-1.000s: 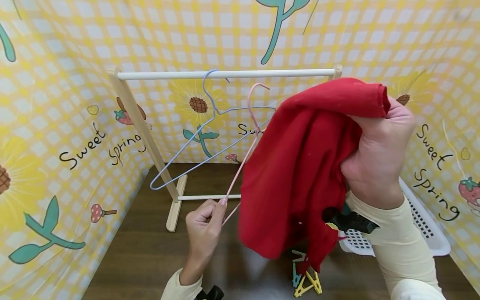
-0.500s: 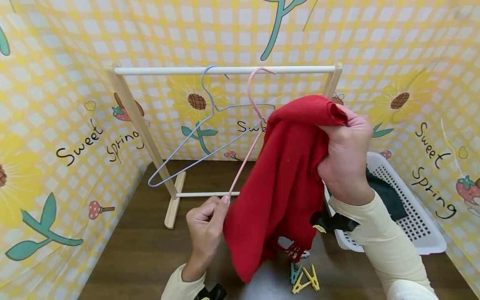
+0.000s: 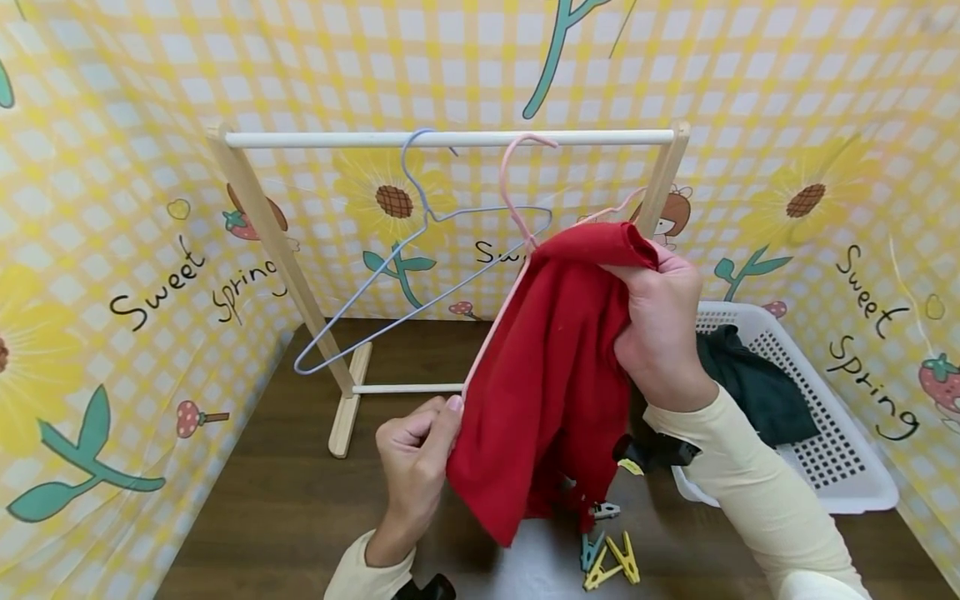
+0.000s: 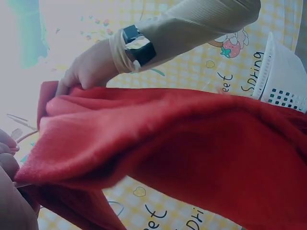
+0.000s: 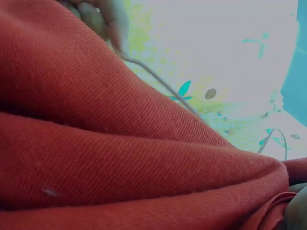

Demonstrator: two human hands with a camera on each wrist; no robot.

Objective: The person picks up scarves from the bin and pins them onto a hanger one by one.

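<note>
A pink hanger (image 3: 506, 187) is pinched at its lower left corner between my left hand's (image 3: 416, 467) thumb and fingers. Its hook overlaps the white rail in the head view. My right hand (image 3: 663, 325) grips a bunched red scarf (image 3: 547, 375) by its upper edge, close to the hanger's neck. The scarf hangs in folds across the hanger's middle and hides much of it, its fringed end low down. In the right wrist view the hanger wire (image 5: 165, 84) runs along behind the scarf. The left wrist view shows the scarf (image 4: 158, 124) stretching beneath the right hand (image 4: 93, 67).
A blue hanger (image 3: 360, 292) hangs on the white rail (image 3: 322, 140) of a wooden rack. At the right, a white basket (image 3: 862, 475) holds dark green cloth (image 3: 757, 387). Several clothespins (image 3: 622, 557) lie on the dark floor at the front.
My right hand has brought the scarf leftward and a little lower, up to the pink hanger. The hanger's hook has risen slightly in view. My left hand keeps its pinch almost in place.
</note>
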